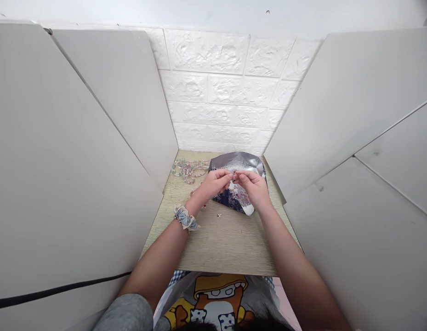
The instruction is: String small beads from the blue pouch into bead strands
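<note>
My left hand (218, 182) and my right hand (253, 186) meet fingertip to fingertip above a pouch, both in a closed pinch. A tiny red bead (234, 173) shows where the fingertips come together; any thread there is too fine to make out. Beneath the hands lies the dark blue pouch (227, 198) with a silvery inside, its mouth open. Loose pink and clear beads (241, 195) are heaped on a white patch on it. Pink and red beads (203, 207) show partly behind my left wrist, which wears a pale blue scrunchie (185, 218).
Several strings of coloured beads (189, 170) lie at the back left of the narrow wooden tabletop (230, 248). A small shiny piece (219, 215) rests nearer the front. White panels (130, 115) flank both sides, with a white brick-patterned wall (227, 89) behind.
</note>
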The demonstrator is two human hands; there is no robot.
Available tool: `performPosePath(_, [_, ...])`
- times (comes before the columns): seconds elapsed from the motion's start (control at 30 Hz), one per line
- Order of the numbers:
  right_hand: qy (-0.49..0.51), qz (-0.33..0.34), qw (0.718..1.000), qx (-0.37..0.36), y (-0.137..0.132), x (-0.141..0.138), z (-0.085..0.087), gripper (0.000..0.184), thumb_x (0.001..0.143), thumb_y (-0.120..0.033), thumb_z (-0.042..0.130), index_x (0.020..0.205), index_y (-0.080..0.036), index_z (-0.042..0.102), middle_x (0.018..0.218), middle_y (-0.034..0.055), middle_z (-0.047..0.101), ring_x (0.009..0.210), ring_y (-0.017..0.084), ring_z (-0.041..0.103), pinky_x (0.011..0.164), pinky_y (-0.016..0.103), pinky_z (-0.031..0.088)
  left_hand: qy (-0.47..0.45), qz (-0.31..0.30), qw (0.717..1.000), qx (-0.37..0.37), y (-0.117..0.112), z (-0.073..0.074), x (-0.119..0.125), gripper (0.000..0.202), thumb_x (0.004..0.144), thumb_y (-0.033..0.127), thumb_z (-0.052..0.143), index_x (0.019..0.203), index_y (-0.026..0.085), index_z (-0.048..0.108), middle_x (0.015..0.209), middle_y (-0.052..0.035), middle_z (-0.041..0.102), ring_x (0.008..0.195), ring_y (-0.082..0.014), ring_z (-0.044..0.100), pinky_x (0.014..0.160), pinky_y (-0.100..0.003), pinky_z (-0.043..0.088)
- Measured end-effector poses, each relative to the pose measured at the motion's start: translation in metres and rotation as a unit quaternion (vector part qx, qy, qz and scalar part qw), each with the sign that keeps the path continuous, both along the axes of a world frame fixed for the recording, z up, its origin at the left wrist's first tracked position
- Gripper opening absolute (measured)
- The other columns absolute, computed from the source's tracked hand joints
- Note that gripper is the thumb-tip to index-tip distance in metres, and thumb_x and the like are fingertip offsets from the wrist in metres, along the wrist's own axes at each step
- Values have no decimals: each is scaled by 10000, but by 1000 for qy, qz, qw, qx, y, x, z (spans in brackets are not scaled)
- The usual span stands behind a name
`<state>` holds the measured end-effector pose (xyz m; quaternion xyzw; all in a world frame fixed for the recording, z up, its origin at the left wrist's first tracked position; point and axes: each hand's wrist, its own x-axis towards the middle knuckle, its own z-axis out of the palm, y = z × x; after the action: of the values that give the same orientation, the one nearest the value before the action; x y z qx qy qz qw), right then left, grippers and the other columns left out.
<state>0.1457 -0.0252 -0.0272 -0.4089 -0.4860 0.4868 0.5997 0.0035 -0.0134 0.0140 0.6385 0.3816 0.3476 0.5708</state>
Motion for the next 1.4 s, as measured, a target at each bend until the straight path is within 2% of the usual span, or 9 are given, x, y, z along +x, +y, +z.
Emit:
performPosePath(0.4, [-25, -12, 1000, -7, 1, 0, -3, 270, 646, -437, 606, 756, -191, 623, 721, 29, 646, 689, 160, 600, 725, 349, 493, 31, -1, 999, 30, 2, -4, -1, 281, 723, 392, 478, 695, 123, 554, 465, 54, 420, 405, -39, 348, 414, -184, 273])
performPosePath(0.87, [-4, -2, 1000, -16, 2, -1, -4, 244, 646, -414, 619, 754, -196, 624, 673, 14, 646, 678, 156, 606, 730, 346, 487, 41, 9, 998, 46, 3, -6, -1, 254, 730, 366, 467, 679, 131, 549, 472, 52, 419, 420, -43, 353, 427, -183, 277])
performPosePath(1.4, [-50, -7, 999, -8, -2, -2, 1, 235, 660, -400, 608, 753, -186, 629, 667, 19, 645, 674, 156, 604, 719, 344, 486, 42, 21, 998, 39, 2, -5, -2, 308, 708, 409, 493, 635, 119, 567, 437, 51, 420, 391, -36, 343, 395, -178, 259])
